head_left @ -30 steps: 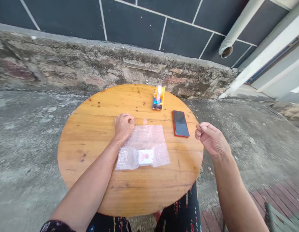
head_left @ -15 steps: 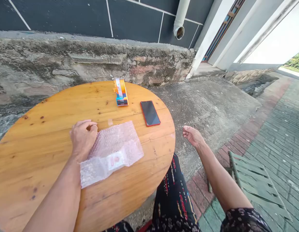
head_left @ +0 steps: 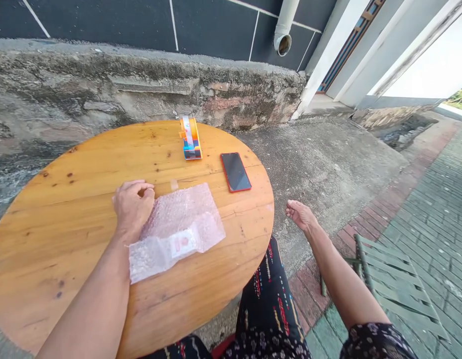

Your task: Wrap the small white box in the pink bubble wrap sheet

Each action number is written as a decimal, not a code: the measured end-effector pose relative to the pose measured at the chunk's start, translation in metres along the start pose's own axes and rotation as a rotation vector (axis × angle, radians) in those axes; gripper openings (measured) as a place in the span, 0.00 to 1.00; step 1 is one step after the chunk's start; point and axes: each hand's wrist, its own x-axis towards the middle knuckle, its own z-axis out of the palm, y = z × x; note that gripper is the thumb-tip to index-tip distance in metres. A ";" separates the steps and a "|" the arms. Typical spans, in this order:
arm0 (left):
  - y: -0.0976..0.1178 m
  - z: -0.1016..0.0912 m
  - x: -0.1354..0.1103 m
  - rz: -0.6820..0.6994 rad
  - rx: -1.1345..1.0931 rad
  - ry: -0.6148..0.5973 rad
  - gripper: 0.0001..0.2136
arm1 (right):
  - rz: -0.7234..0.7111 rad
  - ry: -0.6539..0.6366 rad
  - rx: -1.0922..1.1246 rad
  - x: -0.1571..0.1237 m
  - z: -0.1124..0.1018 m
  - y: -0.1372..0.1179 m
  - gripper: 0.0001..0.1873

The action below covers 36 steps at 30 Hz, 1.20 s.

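My left hand (head_left: pixel 134 203) rests on the round wooden table (head_left: pixel 92 219), at the left edge of a pinkish sheet of bubble wrap (head_left: pixel 182 203). Its fingers are curled, thumb close to the index finger, and nothing shows in them. The lower part of the wrap is folded over a small white object with reddish marks (head_left: pixel 184 243), seen dimly through the plastic. Off the table's right side, my right hand (head_left: pixel 301 214) hangs in the air with fingers curled closed; I see nothing in it.
A tape dispenser (head_left: pixel 192 139) in orange and blue stands at the far side. Right of it lies a red-edged phone (head_left: pixel 235 172). A bit of tape (head_left: pixel 174 185) sticks to the tabletop above the wrap. A green slatted chair (head_left: pixel 398 284) stands at right; a stone wall (head_left: pixel 159 89) runs behind.
The view has shifted slightly, moving the table and its things a little right and up in the picture. Both hands keep their curled pose; the wrap lies as before.
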 end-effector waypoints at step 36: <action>0.001 0.000 -0.001 0.028 -0.002 0.025 0.09 | 0.103 0.122 0.004 0.007 -0.058 0.031 0.11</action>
